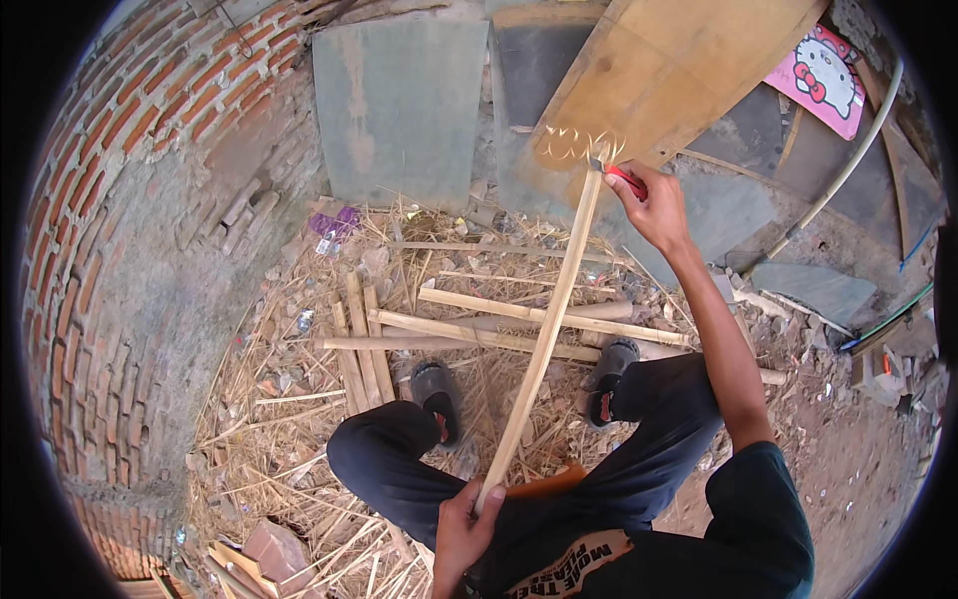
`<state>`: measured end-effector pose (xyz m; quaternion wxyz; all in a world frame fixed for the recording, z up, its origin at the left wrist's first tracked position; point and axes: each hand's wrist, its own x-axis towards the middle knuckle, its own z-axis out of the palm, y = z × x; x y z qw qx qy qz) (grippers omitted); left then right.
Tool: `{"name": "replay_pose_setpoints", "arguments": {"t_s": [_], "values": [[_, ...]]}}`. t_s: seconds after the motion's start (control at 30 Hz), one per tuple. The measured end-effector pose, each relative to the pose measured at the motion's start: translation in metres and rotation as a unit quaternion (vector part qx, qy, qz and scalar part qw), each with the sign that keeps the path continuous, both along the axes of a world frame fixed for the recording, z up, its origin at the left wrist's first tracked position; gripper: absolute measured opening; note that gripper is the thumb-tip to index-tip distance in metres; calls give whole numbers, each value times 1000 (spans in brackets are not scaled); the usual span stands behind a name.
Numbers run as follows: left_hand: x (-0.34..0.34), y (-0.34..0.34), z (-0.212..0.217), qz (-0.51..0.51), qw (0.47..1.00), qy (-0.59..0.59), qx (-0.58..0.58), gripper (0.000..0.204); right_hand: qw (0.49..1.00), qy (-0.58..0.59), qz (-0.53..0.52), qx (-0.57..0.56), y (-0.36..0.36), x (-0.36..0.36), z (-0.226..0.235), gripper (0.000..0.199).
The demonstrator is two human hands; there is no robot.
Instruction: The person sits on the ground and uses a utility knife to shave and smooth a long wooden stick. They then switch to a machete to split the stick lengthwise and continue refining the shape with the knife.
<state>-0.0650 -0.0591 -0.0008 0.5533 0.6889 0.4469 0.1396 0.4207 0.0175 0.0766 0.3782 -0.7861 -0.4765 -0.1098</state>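
Long pale bamboo strip — smooth, flat, slightly bowed — left hand clenched round its near end; right hand, arm outstretched, grips a red-handled knife at the far tip (curly shavings just beyond the fingers).

dirt ground, bamboo slats, scattered shavings

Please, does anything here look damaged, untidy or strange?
Yes. The bamboo strip frays into curled shavings at its far end, by the right hand with a red-handled knife. Left hand grips its near end. Scraps litter the ground.
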Motion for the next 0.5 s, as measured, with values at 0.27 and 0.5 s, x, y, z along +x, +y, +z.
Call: {"name": "replay_pose_setpoints", "arguments": {"t_s": [0.27,0.5], "values": [[-42,58,-3,-153,986,66,-12,41,993,-21,74,85,-26,-41,50,34],[68,67,40,-98,971,-209,68,47,990,-59,101,83,-40,-54,74,32]]}}
